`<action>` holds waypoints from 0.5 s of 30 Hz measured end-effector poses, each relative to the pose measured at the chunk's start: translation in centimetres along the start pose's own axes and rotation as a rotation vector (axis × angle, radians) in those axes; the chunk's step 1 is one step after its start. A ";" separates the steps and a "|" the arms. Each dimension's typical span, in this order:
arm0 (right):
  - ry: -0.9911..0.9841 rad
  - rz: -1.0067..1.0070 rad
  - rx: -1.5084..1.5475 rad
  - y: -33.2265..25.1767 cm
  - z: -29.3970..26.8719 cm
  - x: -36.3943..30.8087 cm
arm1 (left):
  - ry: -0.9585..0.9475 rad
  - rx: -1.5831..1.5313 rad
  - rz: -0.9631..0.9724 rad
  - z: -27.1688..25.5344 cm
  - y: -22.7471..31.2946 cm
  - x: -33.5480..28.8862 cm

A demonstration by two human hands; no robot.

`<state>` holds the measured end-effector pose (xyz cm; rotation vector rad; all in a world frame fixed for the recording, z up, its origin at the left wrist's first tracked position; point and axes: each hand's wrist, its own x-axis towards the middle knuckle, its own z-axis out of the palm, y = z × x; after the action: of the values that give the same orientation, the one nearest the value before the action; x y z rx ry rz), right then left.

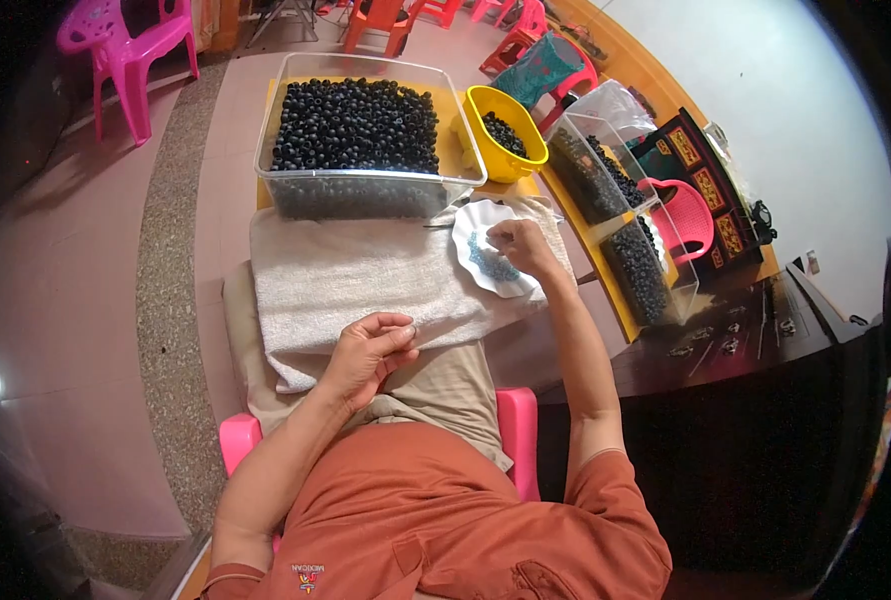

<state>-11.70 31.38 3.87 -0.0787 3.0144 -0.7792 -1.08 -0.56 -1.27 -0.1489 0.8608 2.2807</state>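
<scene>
The head view shows the person's left hand (370,355) closest, over a white towel (330,270) on the lap. Its thumb and pointing finger are pinched close together; whatever may be between them is too small to tell. A bit farther, the right hand (527,250) has its fingers bunched over a wavy white dish (513,290) with tiny blue bits (492,265) in it. You cannot tell if it holds any. Past the towel sits a big clear box (360,200) full of black pieces (355,125), with a yellow tub (517,170) just beside it. Far off is a pink chair (137,65).
</scene>
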 end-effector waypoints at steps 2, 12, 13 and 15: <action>0.018 -0.016 -0.025 0.0 0.0 -0.2 | -0.011 -0.018 0.002 -0.2 -0.2 0.2; 0.118 -0.069 0.357 0.7 0.5 -1.7 | 0.028 0.111 0.043 0.7 -0.3 0.5; 0.071 -0.098 0.478 0.8 0.4 -2.1 | 0.029 0.120 0.039 0.8 -0.5 0.9; 0.032 -0.127 0.607 1.1 0.4 -2.9 | 0.002 0.226 0.116 1.3 -1.1 2.3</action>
<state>-8.84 32.32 3.07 -0.2422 2.6742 -1.6711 -1.98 2.20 -1.60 0.0000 1.1463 2.2687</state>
